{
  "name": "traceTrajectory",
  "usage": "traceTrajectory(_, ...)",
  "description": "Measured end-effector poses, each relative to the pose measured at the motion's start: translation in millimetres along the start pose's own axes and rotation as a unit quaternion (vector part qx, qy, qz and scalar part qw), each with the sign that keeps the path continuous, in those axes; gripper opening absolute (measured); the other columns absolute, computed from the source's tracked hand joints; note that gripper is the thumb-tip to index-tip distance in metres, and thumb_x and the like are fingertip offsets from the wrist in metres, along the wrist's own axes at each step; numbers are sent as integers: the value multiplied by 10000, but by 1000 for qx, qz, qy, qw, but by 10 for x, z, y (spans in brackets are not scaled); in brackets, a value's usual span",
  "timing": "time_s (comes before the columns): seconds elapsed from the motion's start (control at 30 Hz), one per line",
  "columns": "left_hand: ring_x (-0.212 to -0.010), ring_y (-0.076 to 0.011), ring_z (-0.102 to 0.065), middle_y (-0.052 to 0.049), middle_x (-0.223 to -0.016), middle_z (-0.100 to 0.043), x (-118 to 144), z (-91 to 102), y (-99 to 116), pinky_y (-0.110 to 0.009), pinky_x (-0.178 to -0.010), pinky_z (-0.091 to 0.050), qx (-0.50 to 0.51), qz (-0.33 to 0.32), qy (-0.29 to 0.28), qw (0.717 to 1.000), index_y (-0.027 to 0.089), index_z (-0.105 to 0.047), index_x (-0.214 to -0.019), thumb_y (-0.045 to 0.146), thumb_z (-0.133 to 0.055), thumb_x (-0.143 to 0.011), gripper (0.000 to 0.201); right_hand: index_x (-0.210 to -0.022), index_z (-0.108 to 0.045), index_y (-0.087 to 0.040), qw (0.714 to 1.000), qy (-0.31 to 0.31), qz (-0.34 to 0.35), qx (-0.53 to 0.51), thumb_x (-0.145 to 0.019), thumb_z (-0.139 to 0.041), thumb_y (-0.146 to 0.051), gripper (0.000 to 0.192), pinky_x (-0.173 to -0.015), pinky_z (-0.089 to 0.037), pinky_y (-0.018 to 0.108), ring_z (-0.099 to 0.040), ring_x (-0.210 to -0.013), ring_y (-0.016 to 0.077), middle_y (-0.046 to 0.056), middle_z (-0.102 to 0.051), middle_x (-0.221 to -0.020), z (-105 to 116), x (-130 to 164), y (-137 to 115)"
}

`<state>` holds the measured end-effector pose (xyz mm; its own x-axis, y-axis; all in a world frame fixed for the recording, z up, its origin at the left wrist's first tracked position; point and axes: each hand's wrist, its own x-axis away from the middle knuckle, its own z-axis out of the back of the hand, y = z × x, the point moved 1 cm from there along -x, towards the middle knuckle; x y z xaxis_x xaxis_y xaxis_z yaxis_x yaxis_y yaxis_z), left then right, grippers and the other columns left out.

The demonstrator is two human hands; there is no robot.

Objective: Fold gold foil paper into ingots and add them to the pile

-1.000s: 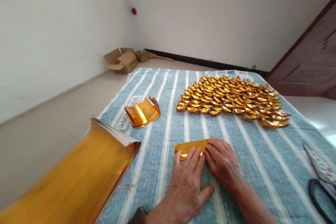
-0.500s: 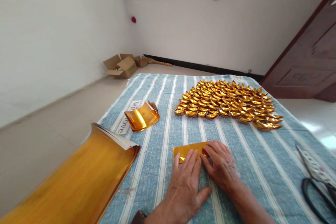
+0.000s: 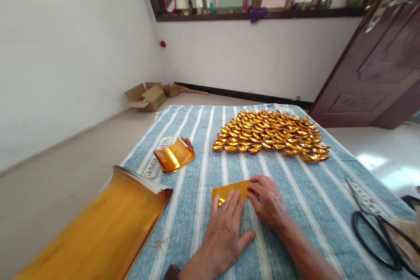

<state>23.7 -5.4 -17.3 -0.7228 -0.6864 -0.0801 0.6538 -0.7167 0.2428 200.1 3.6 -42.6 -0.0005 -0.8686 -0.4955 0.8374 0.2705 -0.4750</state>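
Note:
A small folded sheet of gold foil paper (image 3: 225,190) lies on the striped cloth in front of me. My left hand (image 3: 226,223) rests flat on its near edge, fingers stretched out and thumb apart. My right hand (image 3: 267,199) pinches the paper's right end between thumb and fingers; that corner is partly hidden by the fingertips. Beyond my hands, many folded gold paper ingots (image 3: 265,133) sit in close rows. To the left is a small curled stack of cut gold paper (image 3: 173,155).
A large curled stack of gold sheets (image 3: 98,223) covers the left side of the table (image 3: 193,218). Black-handled scissors (image 3: 377,223) lie at the right. Past the table stand an open cardboard box (image 3: 149,98) and a brown door (image 3: 364,65).
The camera view has tilted up and shifted to the right, showing more window and scissors. My right fingers have bunched more into a pinch at the paper's right end; my left hand stays flat.

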Motion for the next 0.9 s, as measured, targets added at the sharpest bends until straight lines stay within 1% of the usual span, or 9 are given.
traceTrajectory(0.2, -1396, -347, -332, -174, -1513, -352, -18, 38, -5, -648, -1106, -250, 10, 24, -37, 999, 139, -428, -1416, 417, -628, -834, 676, -846, -696, -213, 999, -17, -33, -26, -809, -561, -126, 165, -925, -425, 426, -545, -1054, 254, 95, -608, -1092, -10, 3, 137)
traceTrajectory(0.43, -1402, -348, -321, -165, -1522, -337, -12, 39, -24, -657, -1106, -242, 18, 24, -42, 999, 147, -418, -1426, 435, -611, -846, 676, -868, -721, -212, 996, -38, -52, -59, -779, -595, -139, 171, -964, -422, 452, -540, -1114, 274, 110, -590, -1141, 12, -13, 289)
traceTrajectory(0.53, -1406, -346, -313, -165, -1526, -330, -7, 25, -38, -663, -1106, -233, 18, 23, -41, 999, 145, -407, -1433, 448, -591, -858, 676, -885, -723, -216, 995, -48, -44, -75, -755, -604, -125, 198, -955, -434, 451, -549, -1106, 273, 108, -592, -1145, 61, -35, 373)
traceTrajectory(0.6, -1410, -345, -303, -167, -1529, -320, -6, 24, -39, -666, -1107, -226, 19, 23, -45, 999, 141, -396, -1439, 456, -578, -864, 680, -879, -716, -214, 996, -31, -25, -86, -750, -589, -107, 211, -934, -449, 437, -564, -1076, 263, 104, -605, -1118, 117, -57, 387)
traceTrajectory(0.7, -1417, -345, -287, -169, -1535, -304, -7, 37, -25, -670, -1110, -211, 23, 27, -53, 998, 134, -394, -1439, 451, -574, -866, 679, -827, -679, -197, 994, 48, 18, -98, -801, -547, -111, 159, -859, -475, 383, -590, -958, 227, 90, -640, -968, 194, -85, 277)
traceTrajectory(0.77, -1420, -345, -278, -170, -1537, -301, -11, 47, -10, -668, -1114, -201, 30, 32, -56, 997, 127, -397, -1435, 429, -585, -859, 677, -848, -654, -196, 990, 74, 49, -107, -843, -538, -127, 135, -808, -475, 340, -590, -878, 200, 67, -650, -878, 185, -84, 126)
traceTrajectory(0.83, -1421, -346, -278, -167, -1534, -312, -18, 57, 1, -665, -1118, -197, 40, 36, -56, 997, 129, -389, -1440, 395, -611, -839, 693, -844, -636, -196, 988, 59, 72, -119, -868, -514, -132, 140, -746, -465, 301, -580, -806, 181, 43, -640, -797, 111, -64, -34)
traceTrajectory(0.9, -1419, -344, -281, -155, -1530, -331, -28, 67, 6, -662, -1120, -195, 52, 38, -52, 997, 148, -368, -1454, 365, -636, -817, 724, -782, -618, -196, 990, 15, 67, -124, -884, -501, -155, 161, -673, -443, 272, -560, -706, 161, 19, -610, -711, -1, -39, -142)
